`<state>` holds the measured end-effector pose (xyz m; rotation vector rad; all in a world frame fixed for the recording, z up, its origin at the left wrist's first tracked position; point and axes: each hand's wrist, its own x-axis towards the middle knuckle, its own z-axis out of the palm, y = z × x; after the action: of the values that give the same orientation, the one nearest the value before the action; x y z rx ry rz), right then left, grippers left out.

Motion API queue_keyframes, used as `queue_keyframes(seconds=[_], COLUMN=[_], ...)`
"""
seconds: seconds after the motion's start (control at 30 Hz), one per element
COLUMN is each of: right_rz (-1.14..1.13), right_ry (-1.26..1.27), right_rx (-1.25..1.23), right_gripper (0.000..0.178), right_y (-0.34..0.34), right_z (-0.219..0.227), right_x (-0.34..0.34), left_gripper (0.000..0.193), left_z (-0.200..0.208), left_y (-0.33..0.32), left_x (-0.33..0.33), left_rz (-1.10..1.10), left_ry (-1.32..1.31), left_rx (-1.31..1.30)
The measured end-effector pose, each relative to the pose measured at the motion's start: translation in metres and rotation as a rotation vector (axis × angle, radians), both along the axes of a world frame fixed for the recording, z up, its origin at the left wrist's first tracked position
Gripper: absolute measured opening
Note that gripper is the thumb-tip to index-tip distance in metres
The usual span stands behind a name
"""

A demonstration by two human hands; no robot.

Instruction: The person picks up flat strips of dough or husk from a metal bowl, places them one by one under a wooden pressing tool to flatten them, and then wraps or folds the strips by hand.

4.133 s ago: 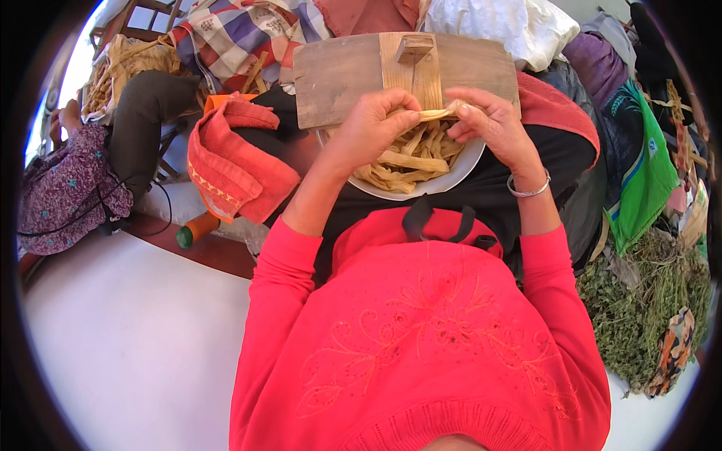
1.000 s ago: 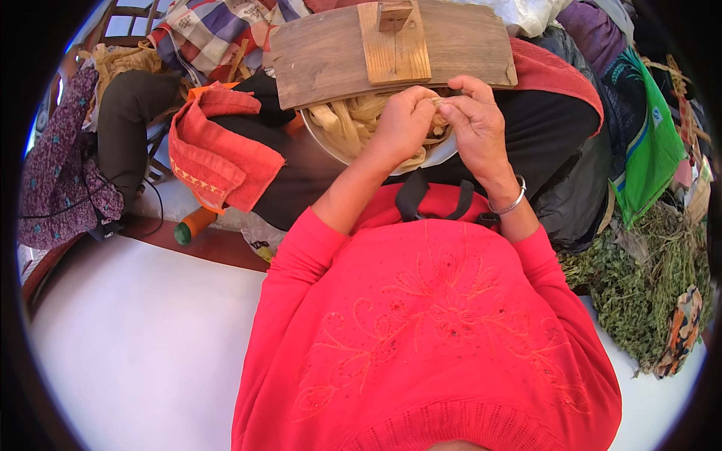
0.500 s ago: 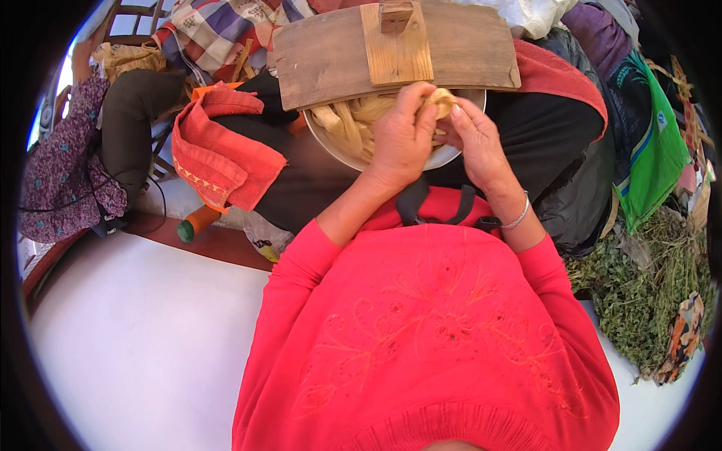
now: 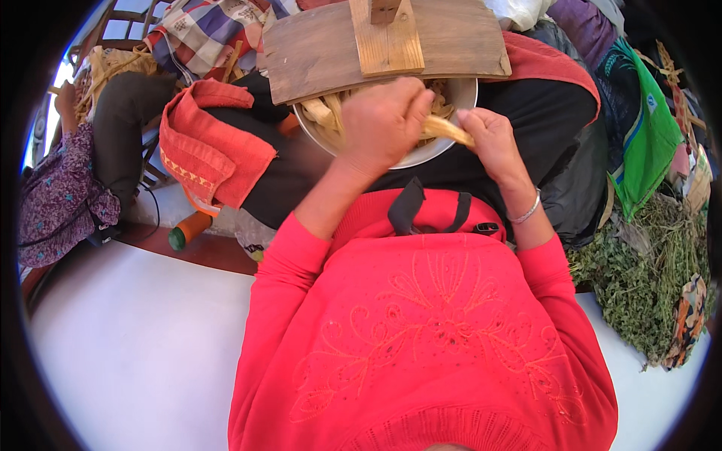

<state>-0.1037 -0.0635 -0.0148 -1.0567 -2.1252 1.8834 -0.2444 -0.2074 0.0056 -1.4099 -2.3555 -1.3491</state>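
Observation:
A short pale-yellow, ribbon-like strip (image 4: 449,130) stretches between my two hands above a light metal bowl (image 4: 418,157). My left hand (image 4: 385,120), somewhat blurred, is closed in a fist round one end. With thumb and fingers pressed together, my right hand (image 4: 490,141) grips the other end, just past the bowl's right rim. More pale strips (image 4: 322,114) lie loose in the bowl, partly hidden by my left hand. Across the bowl's far side rests a brown wooden board (image 4: 308,60) with a lighter wooden crosspiece (image 4: 385,41) and an upright block.
A red towel (image 4: 218,143) is draped over my knee at left, near an orange tube (image 4: 193,227) with a green end. Further left sits another person in a purple patterned garment (image 4: 64,188). Dried green plants (image 4: 635,278) and a green bag (image 4: 645,150) lie at right.
My hands have moved apart, drawing the bunched strip out straight between them. The board and bowl sit slightly higher and further left in view. At far left the other person's hand has appeared.

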Motion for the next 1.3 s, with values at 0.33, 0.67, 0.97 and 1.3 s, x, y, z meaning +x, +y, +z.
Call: queue_keyframes(seconds=[0.33, 0.67, 0.97, 1.3], right_rz=[0.173, 0.038, 0.034, -0.027], right_ry=[0.452, 0.268, 0.058, 0.447], right_rx=[-0.433, 0.856, 0.765, -0.834], right_gripper=[0.019, 0.021, 0.012, 0.018], right_y=[-0.038, -0.024, -0.01, -0.003], right_z=[0.049, 0.03, 0.009, -0.014], right_x=[-0.032, -0.047, -0.016, 0.01], left_gripper=[0.029, 0.034, 0.011, 0.035], left_z=[-0.004, 0.0, -0.011, -0.017], left_y=[-0.012, 0.006, 0.006, 0.019], left_x=[0.007, 0.02, 0.032, 0.044], left_rz=[-0.24, -0.448, -0.094, -0.343], left_ry=[-1.177, -1.54, -0.081, -0.317], left_rx=[0.175, 0.264, -0.149, 0.031])
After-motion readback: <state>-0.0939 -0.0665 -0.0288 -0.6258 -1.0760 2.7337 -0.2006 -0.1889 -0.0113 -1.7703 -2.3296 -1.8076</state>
